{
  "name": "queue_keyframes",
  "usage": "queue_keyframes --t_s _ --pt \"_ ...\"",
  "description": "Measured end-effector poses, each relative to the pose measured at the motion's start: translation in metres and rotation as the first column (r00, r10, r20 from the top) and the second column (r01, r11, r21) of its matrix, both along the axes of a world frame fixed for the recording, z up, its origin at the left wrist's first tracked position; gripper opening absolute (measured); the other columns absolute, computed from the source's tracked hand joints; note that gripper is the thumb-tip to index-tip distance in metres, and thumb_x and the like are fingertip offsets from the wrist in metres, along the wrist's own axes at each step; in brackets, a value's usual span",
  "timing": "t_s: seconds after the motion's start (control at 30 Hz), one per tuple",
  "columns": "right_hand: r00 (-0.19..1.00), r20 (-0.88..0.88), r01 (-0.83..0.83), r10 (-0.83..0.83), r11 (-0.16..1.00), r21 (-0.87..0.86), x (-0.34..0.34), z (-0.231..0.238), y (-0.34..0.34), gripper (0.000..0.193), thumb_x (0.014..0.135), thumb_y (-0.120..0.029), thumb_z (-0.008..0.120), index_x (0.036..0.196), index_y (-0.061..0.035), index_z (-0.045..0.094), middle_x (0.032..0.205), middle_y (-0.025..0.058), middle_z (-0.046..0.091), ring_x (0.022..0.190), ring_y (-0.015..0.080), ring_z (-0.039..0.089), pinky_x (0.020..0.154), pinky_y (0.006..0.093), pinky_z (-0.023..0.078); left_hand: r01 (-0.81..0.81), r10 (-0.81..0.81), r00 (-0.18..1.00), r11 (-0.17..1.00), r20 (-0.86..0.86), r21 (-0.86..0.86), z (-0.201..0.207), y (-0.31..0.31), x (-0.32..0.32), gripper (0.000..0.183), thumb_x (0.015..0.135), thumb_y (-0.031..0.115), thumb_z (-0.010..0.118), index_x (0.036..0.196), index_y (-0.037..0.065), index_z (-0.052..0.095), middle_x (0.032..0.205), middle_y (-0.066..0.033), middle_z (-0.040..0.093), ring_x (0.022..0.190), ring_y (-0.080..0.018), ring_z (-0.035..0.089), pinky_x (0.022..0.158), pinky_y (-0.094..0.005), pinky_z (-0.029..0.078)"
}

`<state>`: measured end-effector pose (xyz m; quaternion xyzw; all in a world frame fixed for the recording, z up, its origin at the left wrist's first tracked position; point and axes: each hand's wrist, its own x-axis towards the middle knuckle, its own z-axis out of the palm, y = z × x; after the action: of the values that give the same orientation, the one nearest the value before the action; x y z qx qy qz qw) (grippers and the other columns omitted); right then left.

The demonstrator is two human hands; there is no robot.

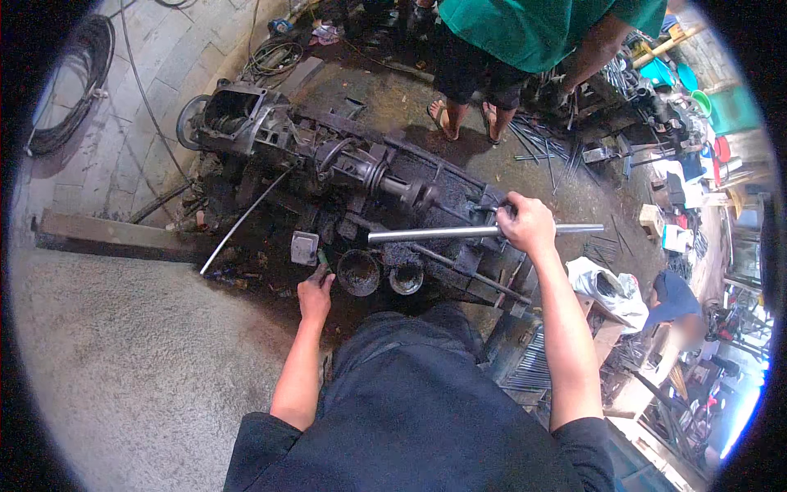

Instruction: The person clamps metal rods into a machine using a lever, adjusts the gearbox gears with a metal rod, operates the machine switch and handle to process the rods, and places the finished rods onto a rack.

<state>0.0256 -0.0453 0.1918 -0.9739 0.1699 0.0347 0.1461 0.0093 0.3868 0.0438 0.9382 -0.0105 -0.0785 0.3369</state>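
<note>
I see the right hand (pixel 525 223) with its fingers closed around a smooth metal rod (pixel 443 234), gripping it right of its middle. The rod runs crosswise over the near side of a grimy lathe (pixel 348 161). Left hand (pixel 315 291): fingers extended toward a small green piece (pixel 322 257) at their tips; I cannot tell whether they grip it. Just beyond: a pale squarish block (pixel 304 248). Right of that hand, I note two round bowls (pixel 361 286). Across the lathe stands a person in a green shirt (pixel 525 33).
</note>
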Motion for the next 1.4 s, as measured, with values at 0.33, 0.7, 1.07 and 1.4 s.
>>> queue_keyframes --t_s 0.33,0.7,1.07,1.4 --pt "1.0 0.009 0.001 -0.001 1.0 0.01 0.001 -0.002 0.0 0.034 0.074 -0.038 0.061 0.095 -0.0123 0.068 0.082 0.0189 0.067 0.081 0.0368 0.066 0.074 0.0467 0.052 0.011 -0.012 1.0 1.0 -0.017 -0.018 0.001 -0.002 0.003 0.034 0.083 0.015 0.065 0.111 -0.004 0.063 0.09 -0.0276 0.064 0.084 -0.0387 0.065 0.07 -0.0404 0.05" --pt "0.999 -0.033 0.006 -0.006 1.0 0.0 0.002 0.001 0.001 0.034 0.076 -0.038 0.061 0.097 -0.0125 0.068 0.082 0.0185 0.068 0.081 0.0369 0.066 0.073 0.0465 0.053 -0.026 0.024 0.998 0.999 -0.051 -0.041 0.008 -0.006 0.002 0.036 0.083 0.014 0.066 0.112 -0.007 0.062 0.095 -0.028 0.064 0.083 -0.0344 0.068 0.07 -0.0354 0.05" --pt "1.0 0.015 0.01 -0.01 1.0 -0.007 0.002 0.001 0.002 0.03 0.074 -0.036 0.062 0.092 -0.013 0.068 0.078 0.0183 0.067 0.077 0.0382 0.065 0.071 0.0474 0.053 -0.014 0.013 0.999 0.999 -0.031 -0.033 0.003 -0.006 0.004 0.04 0.083 0.021 0.066 0.114 -0.004 0.062 0.079 -0.0272 0.062 0.067 -0.0345 0.064 0.063 -0.0386 0.047" --pt "1.0 -0.017 0.025 -0.025 1.0 0.008 0.002 -0.003 0.001 0.034 0.074 -0.037 0.063 0.096 -0.0133 0.069 0.082 0.0186 0.068 0.08 0.0375 0.066 0.073 0.0469 0.053 -0.024 0.027 0.989 0.999 -0.145 0.025 0.019 -0.011 0.006 0.043 0.085 0.029 0.066 0.111 -0.004 0.064 0.09 -0.0281 0.065 0.08 -0.0395 0.065 0.072 -0.0405 0.049"
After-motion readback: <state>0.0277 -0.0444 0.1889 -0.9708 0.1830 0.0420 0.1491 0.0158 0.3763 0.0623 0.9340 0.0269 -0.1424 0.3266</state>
